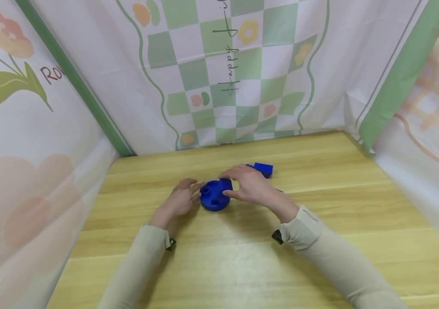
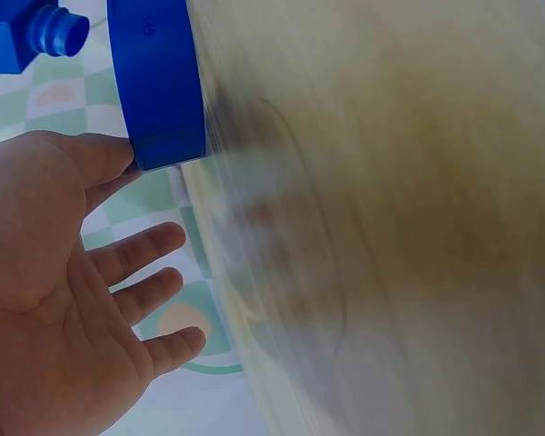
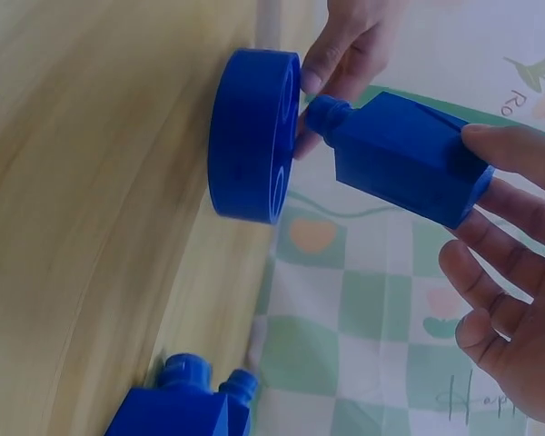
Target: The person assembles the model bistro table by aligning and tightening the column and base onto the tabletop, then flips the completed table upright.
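Observation:
A round blue base (image 1: 213,196) with round sockets lies on the table. My left hand (image 1: 181,198) is at its left side; thumb and forefinger touch its rim, and the other fingers spread loosely, as the left wrist view shows. My right hand (image 1: 252,185) grips a blue bottle-shaped block (image 3: 404,159) between thumb and fingers, at the end away from its neck. In the right wrist view the block's round, ridged neck points toward the socketed face of the base (image 3: 245,136), apparently just short of it.
More blue blocks (image 1: 263,170) lie on the table (image 1: 242,262) behind my right hand; two round necks on them show in the right wrist view. A printed cloth (image 1: 219,77) hangs along the table's back edge, with further cloths at both sides.

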`<state>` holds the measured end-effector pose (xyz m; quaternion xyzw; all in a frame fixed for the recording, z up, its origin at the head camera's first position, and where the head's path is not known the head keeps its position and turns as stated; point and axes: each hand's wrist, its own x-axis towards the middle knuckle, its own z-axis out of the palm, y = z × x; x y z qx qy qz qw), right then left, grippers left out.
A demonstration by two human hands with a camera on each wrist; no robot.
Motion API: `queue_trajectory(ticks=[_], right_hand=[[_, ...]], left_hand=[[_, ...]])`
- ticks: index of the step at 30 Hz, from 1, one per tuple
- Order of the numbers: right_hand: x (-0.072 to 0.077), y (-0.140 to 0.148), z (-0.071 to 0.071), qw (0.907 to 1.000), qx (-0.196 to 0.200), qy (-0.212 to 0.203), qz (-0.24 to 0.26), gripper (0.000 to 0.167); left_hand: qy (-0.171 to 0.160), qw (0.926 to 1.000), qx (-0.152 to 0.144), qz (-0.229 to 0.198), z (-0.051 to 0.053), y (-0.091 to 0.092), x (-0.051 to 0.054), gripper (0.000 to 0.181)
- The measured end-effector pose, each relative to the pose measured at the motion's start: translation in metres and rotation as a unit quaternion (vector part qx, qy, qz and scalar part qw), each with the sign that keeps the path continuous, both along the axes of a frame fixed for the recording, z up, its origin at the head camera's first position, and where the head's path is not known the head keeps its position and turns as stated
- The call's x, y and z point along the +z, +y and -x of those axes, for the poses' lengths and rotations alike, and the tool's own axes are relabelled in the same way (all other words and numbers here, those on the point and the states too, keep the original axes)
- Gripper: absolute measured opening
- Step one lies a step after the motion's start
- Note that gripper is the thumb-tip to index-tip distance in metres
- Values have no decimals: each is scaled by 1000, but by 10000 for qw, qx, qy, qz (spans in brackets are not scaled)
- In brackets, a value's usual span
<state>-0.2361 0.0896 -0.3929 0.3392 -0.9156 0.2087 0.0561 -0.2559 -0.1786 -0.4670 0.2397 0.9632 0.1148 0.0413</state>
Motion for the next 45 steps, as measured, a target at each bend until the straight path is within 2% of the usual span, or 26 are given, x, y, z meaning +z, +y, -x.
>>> queue_trajectory(ticks=[6,15,21,27,35,41,45], right_hand=[[-3,-10,2,9997,155,24,-183,44],[-7,-21,2,9972,418,320,-537,45],[-3,-29,2,9956,526,375,-675,46],[-4,-37,4,9934,536,486,-885,46],[-9,-40,6,9908,421,946,-876,40],[-7,-40,8,9908,389,588,-1152,50],[-8,-41,8,9905,357,482,-1240,53]], left_hand=[[90,10000,-20,-36,1,1,-1,46],[-82,9998,158,-3,0,1,-3,46],[107,9999,44,57,1,1,-2,45],[150,9999,20,44,0,1,-2,44],[18,10000,23,84,0,0,0,46],[-155,9998,82,57,-1,-1,0,47],[-108,9999,64,56,-1,-2,-3,47]])
